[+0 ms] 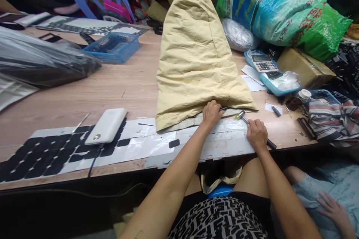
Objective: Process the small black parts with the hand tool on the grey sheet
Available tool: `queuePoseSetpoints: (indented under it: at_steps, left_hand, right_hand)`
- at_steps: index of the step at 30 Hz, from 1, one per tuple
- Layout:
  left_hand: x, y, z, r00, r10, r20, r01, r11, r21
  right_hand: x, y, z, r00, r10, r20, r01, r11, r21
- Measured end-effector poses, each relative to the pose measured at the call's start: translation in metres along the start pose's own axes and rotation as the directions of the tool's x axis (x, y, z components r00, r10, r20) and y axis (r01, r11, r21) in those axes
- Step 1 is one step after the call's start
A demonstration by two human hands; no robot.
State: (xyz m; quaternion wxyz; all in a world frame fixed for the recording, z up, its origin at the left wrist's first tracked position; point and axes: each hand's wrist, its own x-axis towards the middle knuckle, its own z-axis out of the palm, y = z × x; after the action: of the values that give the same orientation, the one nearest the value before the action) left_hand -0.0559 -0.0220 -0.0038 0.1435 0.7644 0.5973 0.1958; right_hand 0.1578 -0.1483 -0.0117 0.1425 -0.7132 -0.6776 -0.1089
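Observation:
A large pale yellow cloth bag (193,56) lies flat on the table, its wide lower edge towards me and its grey inside showing there. My left hand (212,113) is closed at that edge, fingers curled over the cloth. A thin dark thing sticks out just right of its fingertips; whether they hold it too is unclear. In my right hand (257,133) is a small hammer (271,144) with a dark handle. Its metal and yellowish head points at the bag's edge, just above the whitish board (218,145) on the table's front edge.
At left lie a white power bank (106,126), sheets of black patches (36,155), a blue basket (114,46) and plastic-wrapped material (42,54). On the right are a calculator (263,63), a jar (298,99) and striped cloth (327,119). Another person's hand (332,205) rests at lower right.

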Motion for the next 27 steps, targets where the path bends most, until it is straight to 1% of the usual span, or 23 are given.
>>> queuePoseSetpoints:
  at_steps: [2, 5, 7, 9, 11, 14, 17, 19, 21, 23, 25, 27]
  left_hand:
    - [-0.020, -0.002, -0.006, 0.998, 0.047, -0.029, -0.049, 0.998, -0.046]
    - [-0.058, -0.004, -0.010, 0.993, 0.115, -0.003, -0.115, 0.989, -0.098]
    - [-0.080, -0.006, -0.006, 0.991, 0.132, 0.010, -0.129, 0.984, -0.124]
    - [-0.092, -0.009, 0.001, 0.992, 0.123, -0.017, -0.124, 0.976, -0.180]
    - [-0.095, -0.013, 0.008, 0.993, 0.112, -0.043, -0.119, 0.961, -0.251]
    - [-0.091, -0.016, 0.012, 0.995, 0.095, -0.039, -0.103, 0.946, -0.308]
    - [-0.087, -0.017, 0.012, 0.997, 0.071, -0.035, -0.078, 0.944, -0.320]
    - [-0.087, -0.017, 0.011, 0.997, 0.064, -0.035, -0.072, 0.944, -0.321]
    - [-0.088, -0.017, 0.011, 0.997, 0.064, -0.037, -0.072, 0.944, -0.323]
    - [-0.089, -0.016, 0.011, 0.997, 0.070, -0.043, -0.080, 0.941, -0.329]
    - [-0.089, -0.016, 0.011, 0.996, 0.077, -0.051, -0.090, 0.939, -0.332]
    - [-0.088, -0.016, 0.011, 0.995, 0.079, -0.058, -0.094, 0.939, -0.330]
  right_hand:
    - [0.000, 0.000, -0.001, 1.000, 0.005, 0.004, -0.005, 1.000, 0.008]
    - [0.000, -0.001, -0.001, 1.000, 0.006, 0.004, -0.006, 1.000, 0.004]
    - [0.000, 0.000, 0.000, 1.000, 0.002, 0.002, -0.002, 1.000, -0.004]
    - [0.001, 0.002, 0.000, 1.000, -0.004, 0.001, 0.004, 1.000, -0.006]
    - [0.001, 0.003, 0.001, 1.000, -0.001, 0.004, 0.001, 1.000, 0.017]
    - [0.001, 0.003, -0.002, 0.999, 0.041, 0.006, -0.042, 0.993, 0.114]
    - [-0.004, -0.004, -0.011, 0.993, 0.115, -0.004, -0.109, 0.946, 0.305]
    - [-0.008, -0.013, -0.021, 0.991, 0.134, 0.017, -0.126, 0.873, 0.471]
    - [-0.013, -0.025, -0.031, 0.991, 0.115, 0.060, -0.129, 0.794, 0.595]
    - [-0.018, -0.037, -0.038, 0.992, 0.086, 0.089, -0.123, 0.749, 0.651]
    - [-0.023, -0.047, -0.041, 0.994, 0.049, 0.094, -0.100, 0.735, 0.671]
    - [-0.027, -0.053, -0.040, 0.996, 0.017, 0.089, -0.072, 0.743, 0.665]
